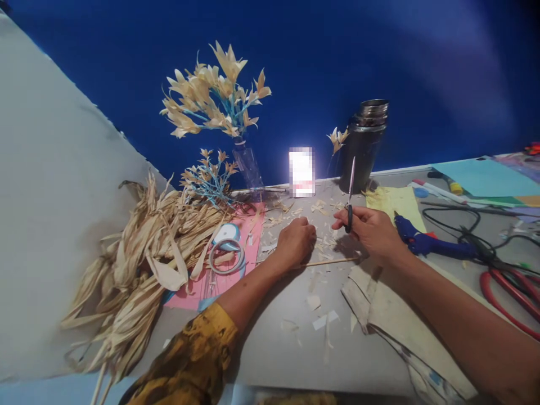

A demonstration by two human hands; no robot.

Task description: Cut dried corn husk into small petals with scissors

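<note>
My right hand (371, 230) grips a pair of black-handled scissors (350, 194), blades closed and pointing up toward the back of the table. My left hand (296, 242) is curled knuckles-up on the grey table (270, 349), fingers closed among small husk scraps (323, 244); what it pinches is hidden. A thin wooden stick (329, 262) lies between the two hands, its left end under my left hand.
A pile of dried corn husks (139, 264) lies at left beside a tape roll (226, 256) on pink paper. Husk flowers in a bottle (219, 101), a steel flask (365, 143), a blue glue gun (426, 242), cables, red-handled scissors (506, 292) and coloured paper surround the hands.
</note>
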